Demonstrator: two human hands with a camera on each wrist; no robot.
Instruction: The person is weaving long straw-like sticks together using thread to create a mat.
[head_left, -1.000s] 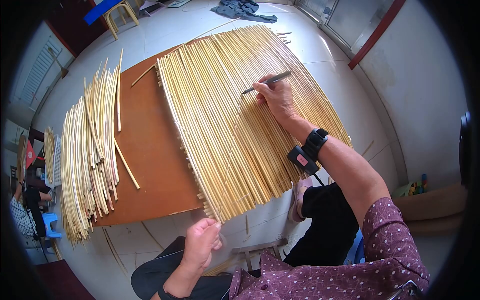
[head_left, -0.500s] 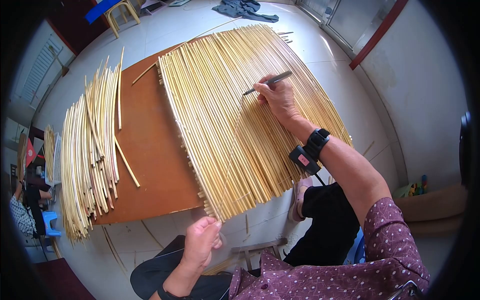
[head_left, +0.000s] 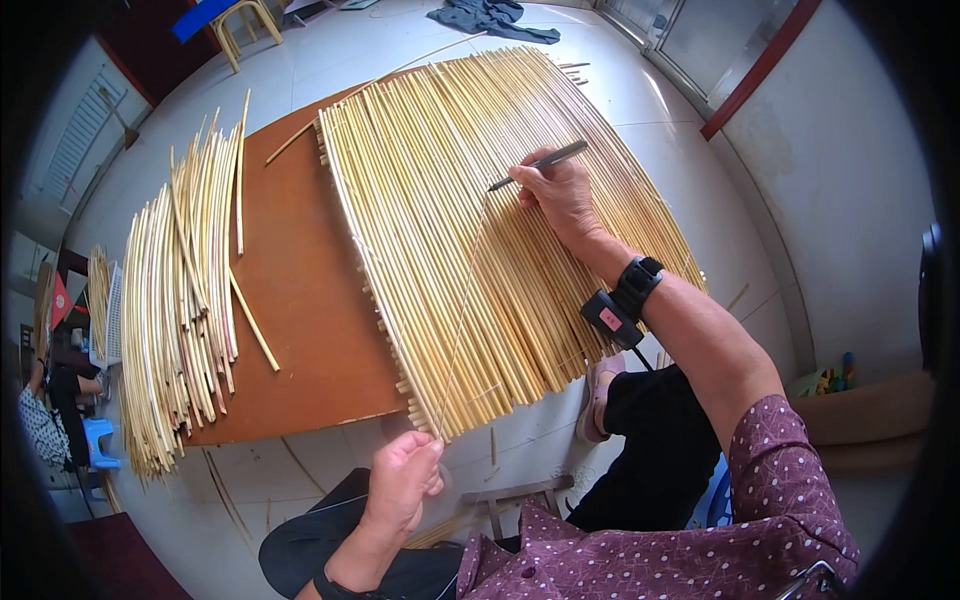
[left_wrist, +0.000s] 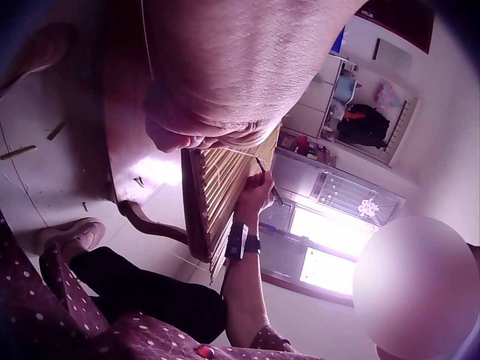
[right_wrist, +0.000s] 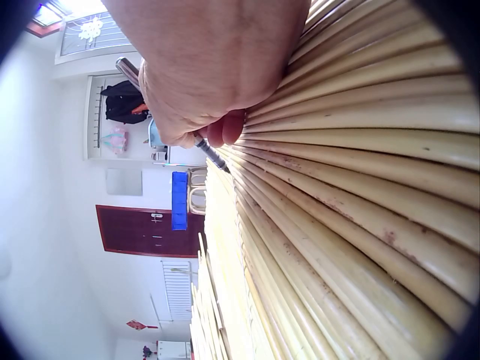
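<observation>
A large mat of straw-coloured stalks (head_left: 400, 200) laid side by side covers the right part of a brown table (head_left: 290, 310). My right hand (head_left: 565, 200) grips a dark pen (head_left: 563, 154) above the mat's middle, tip down at the stalks; the right wrist view shows the pen (right_wrist: 216, 157) slanting out below the fingers. A thin string (head_left: 463, 300) runs taut from the pen tip to the mat's near left corner. There my left hand (head_left: 400, 482) pinches the string's other end between thumb and curled fingers. In the left wrist view, that hand (left_wrist: 217, 82) hides most of its grip.
Loose stalks (head_left: 170, 310) lie heaped on the table's left end, some jutting past its edge. One stray stalk (head_left: 255, 325) lies beside them. A wooden stool (head_left: 520, 495) stands near my legs. Dark cloth (head_left: 490, 18) lies on the floor beyond the table.
The head view has shifted very slightly. Both hands, the pen and the taut string keep their places on the mat.
</observation>
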